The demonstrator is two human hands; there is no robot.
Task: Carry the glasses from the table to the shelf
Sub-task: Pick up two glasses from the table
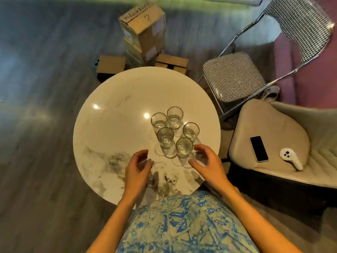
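Standing clustered on round white marble bench (113, 114): five clear gold-rimmed glasses (165, 137). Left hand (139, 166), right hand (205, 162) both spread, empty, flanking nearest glass. Risk: knuckles nudging neighbours, toppling them.

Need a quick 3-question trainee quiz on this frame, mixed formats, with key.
1. How many glasses stand on the round table?
2. True or false: the left hand is holding a glass.
3. What lies beside the phone on the cushioned seat? A) keys B) white controller C) book

Key:
1. Five, clustered together.
2. False; both hands are open, and the right hand is beside the nearest glass.
3. B
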